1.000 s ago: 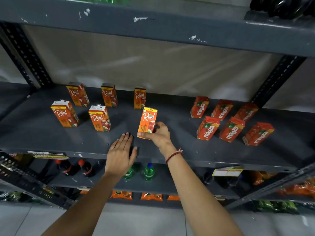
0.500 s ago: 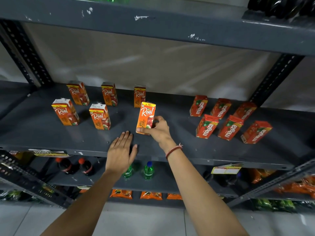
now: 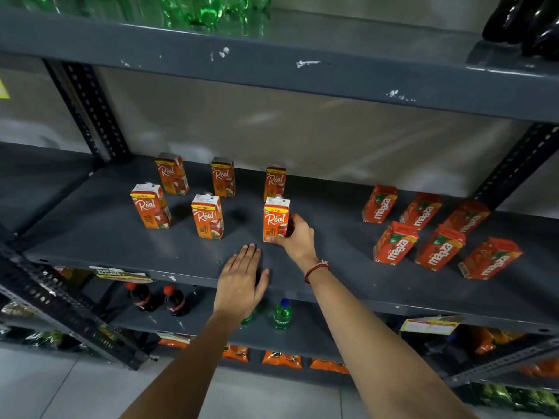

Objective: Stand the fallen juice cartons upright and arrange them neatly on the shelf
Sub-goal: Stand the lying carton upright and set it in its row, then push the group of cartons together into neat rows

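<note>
On the grey metal shelf (image 3: 90,237) stand several orange Real juice cartons in two rows. My right hand (image 3: 298,238) grips the front-right Real carton (image 3: 276,217), which stands upright on the shelf. Two more front-row cartons (image 3: 150,206) (image 3: 207,217) stand to its left, and three back-row cartons (image 3: 172,174) (image 3: 223,177) (image 3: 275,180) behind. My left hand (image 3: 242,281) lies flat, fingers together, on the shelf's front edge, holding nothing. To the right stand several red Maaza cartons (image 3: 394,243), upright in two rows.
The shelf above (image 3: 272,62) carries green bottles and dark bottles. Below, the lower shelf holds cola bottles (image 3: 174,299), a green bottle (image 3: 282,314) and orange packets. Slotted uprights (image 3: 87,107) frame the bay. Price tags hang on the shelf's front lip.
My right hand has carried the tilted Real carton back and set it upright on the shelf in line with the front row. My left hand has stayed flat at the edge.
</note>
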